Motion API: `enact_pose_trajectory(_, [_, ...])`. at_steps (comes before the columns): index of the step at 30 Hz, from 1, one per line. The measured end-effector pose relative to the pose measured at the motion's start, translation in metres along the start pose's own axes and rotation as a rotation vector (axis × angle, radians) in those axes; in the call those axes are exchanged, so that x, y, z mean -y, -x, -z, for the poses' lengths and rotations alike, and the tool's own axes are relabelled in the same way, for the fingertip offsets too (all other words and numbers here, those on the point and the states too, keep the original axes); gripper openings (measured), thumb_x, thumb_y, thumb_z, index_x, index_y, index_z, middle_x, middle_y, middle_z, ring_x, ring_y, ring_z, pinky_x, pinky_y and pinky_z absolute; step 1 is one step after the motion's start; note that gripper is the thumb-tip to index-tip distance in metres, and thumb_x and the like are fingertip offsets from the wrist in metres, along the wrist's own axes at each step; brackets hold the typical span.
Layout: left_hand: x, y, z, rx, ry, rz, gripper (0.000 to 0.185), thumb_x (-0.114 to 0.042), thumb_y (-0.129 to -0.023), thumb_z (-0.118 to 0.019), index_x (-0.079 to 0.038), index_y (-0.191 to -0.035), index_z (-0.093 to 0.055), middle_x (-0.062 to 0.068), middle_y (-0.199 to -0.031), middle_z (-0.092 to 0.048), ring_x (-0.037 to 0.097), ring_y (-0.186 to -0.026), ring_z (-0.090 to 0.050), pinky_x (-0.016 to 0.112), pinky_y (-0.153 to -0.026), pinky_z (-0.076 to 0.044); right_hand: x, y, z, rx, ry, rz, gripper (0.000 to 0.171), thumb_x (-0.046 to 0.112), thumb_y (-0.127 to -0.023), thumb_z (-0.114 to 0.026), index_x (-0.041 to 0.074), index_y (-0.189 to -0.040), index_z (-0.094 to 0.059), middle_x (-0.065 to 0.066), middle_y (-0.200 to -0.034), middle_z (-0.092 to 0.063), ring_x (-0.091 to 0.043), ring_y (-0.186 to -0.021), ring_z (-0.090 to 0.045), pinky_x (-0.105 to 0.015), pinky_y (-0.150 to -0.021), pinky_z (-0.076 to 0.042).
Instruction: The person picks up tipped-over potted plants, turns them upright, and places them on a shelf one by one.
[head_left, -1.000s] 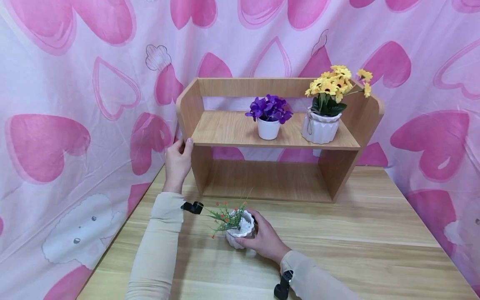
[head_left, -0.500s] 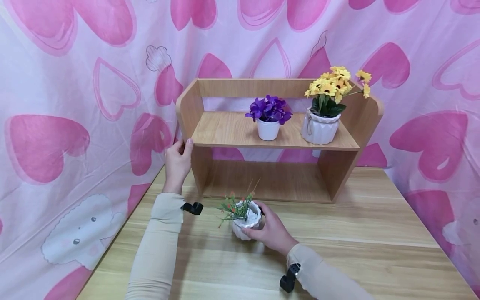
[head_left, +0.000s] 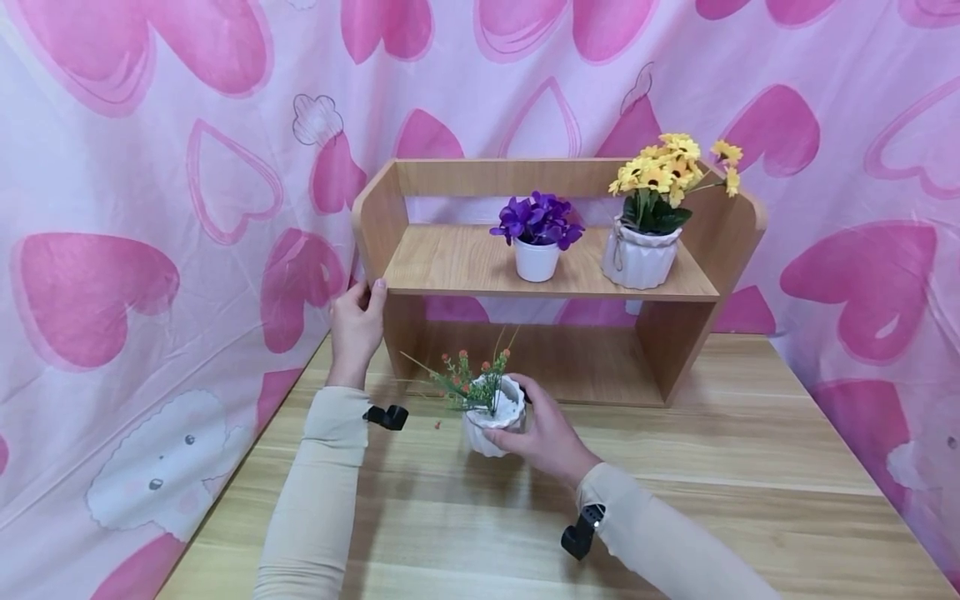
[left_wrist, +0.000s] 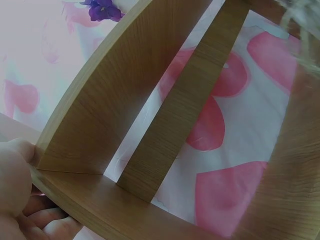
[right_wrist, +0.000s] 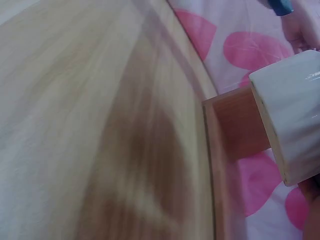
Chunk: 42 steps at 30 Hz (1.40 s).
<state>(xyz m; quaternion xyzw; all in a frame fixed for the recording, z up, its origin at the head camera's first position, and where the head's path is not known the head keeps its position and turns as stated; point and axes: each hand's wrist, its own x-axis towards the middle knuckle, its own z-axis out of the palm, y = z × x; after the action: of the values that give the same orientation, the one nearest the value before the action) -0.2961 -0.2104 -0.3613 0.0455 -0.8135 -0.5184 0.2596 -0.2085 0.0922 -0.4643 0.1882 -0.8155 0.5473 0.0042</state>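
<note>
My right hand point(head_left: 547, 437) is curled round a small white ribbed pot point(head_left: 492, 425) of green sprigs with red buds, holding it just above the tabletop point(head_left: 750, 508), in front of the wooden shelf point(head_left: 555, 283) and below its open lower bay. My left hand point(head_left: 356, 321) grips the shelf's left side panel, thumb on the front edge. Up and to the right of both hands, a purple flower pot point(head_left: 537, 237) and a yellow flower pot point(head_left: 643, 250) stand on the upper board.
</note>
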Motion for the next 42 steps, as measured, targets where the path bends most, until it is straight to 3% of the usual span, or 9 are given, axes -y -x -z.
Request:
enact_pose_trajectory(13, [0.003, -0.001, -0.002, -0.053, -0.026, -0.070, 0.040, -0.033, -0.110, -0.062, -0.002, -0.130, -0.076, 0.023, -0.127, -0.077, 0.032, -0.113, -0.071, 0.050, -0.104, -0.057, 0.038, -0.024, 0.004, -0.036, 0.038, 0.117, 0.084, 0.024, -0.081, -0.096, 0.010, -0.151, -0.052, -0.009, -0.138, -0.068, -0.025, -0.126, -0.064, -0.049, -0.112, -0.052])
enact_pose_trajectory(18, [0.003, -0.001, -0.002, -0.060, -0.041, -0.073, 0.041, -0.035, -0.110, -0.060, -0.002, -0.126, -0.077, 0.024, -0.116, -0.079, 0.030, -0.100, -0.069, 0.040, -0.087, -0.057, 0.053, -0.037, 0.007, -0.042, 0.072, 0.191, 0.084, 0.025, -0.080, -0.096, 0.006, -0.150, -0.053, -0.011, -0.136, -0.069, -0.026, -0.124, -0.066, -0.049, -0.110, -0.054])
enact_pose_trajectory(23, [0.003, -0.001, -0.002, -0.074, -0.046, -0.073, 0.039, -0.035, -0.110, -0.060, -0.002, -0.119, -0.078, 0.023, -0.100, -0.077, 0.024, -0.084, -0.062, 0.024, -0.070, -0.046, 0.069, -0.049, 0.011, -0.033, 0.066, 0.210, 0.085, 0.026, -0.082, -0.095, 0.006, -0.152, -0.052, -0.011, -0.139, -0.067, -0.027, -0.125, -0.066, -0.050, -0.111, -0.055])
enact_pose_trajectory(29, [0.002, 0.000, -0.002, -0.070, -0.057, -0.079, 0.040, -0.035, -0.110, -0.060, 0.001, -0.101, -0.075, 0.021, -0.087, -0.070, 0.025, -0.076, -0.055, 0.032, -0.069, -0.043, 0.085, -0.058, 0.015, -0.026, 0.065, 0.186, 0.086, 0.027, -0.083, -0.095, 0.007, -0.154, -0.050, -0.011, -0.140, -0.066, -0.028, -0.128, -0.065, -0.051, -0.114, -0.054])
enact_pose_trajectory(35, [0.002, -0.001, -0.003, -0.075, -0.048, -0.093, 0.037, -0.031, -0.110, -0.061, 0.002, -0.107, -0.076, 0.024, -0.097, -0.075, 0.028, -0.084, -0.063, 0.027, -0.073, -0.047, 0.100, -0.068, 0.017, -0.028, 0.064, 0.213, 0.083, 0.030, -0.085, -0.094, 0.010, -0.153, -0.051, -0.008, -0.141, -0.066, -0.026, -0.128, -0.064, -0.049, -0.115, -0.054])
enact_pose_trajectory(39, [0.003, -0.002, -0.003, -0.081, -0.061, -0.103, 0.033, -0.028, -0.109, -0.062, 0.001, -0.115, -0.078, 0.025, -0.095, -0.077, 0.023, -0.079, -0.063, 0.020, -0.066, -0.045, 0.109, -0.075, 0.017, -0.038, 0.069, 0.251, 0.079, 0.030, -0.085, -0.094, 0.010, -0.150, -0.053, -0.007, -0.136, -0.067, -0.025, -0.124, -0.065, -0.047, -0.111, -0.056])
enact_pose_trajectory(42, [0.004, -0.001, -0.003, -0.081, -0.067, -0.115, 0.032, -0.026, -0.109, -0.063, 0.002, -0.110, -0.078, 0.025, -0.089, -0.076, 0.017, -0.073, -0.059, 0.019, -0.063, -0.043, 0.116, -0.079, 0.019, -0.040, 0.072, 0.259, 0.077, 0.029, -0.085, -0.093, 0.011, -0.149, -0.054, -0.007, -0.133, -0.067, -0.024, -0.121, -0.065, -0.047, -0.109, -0.056])
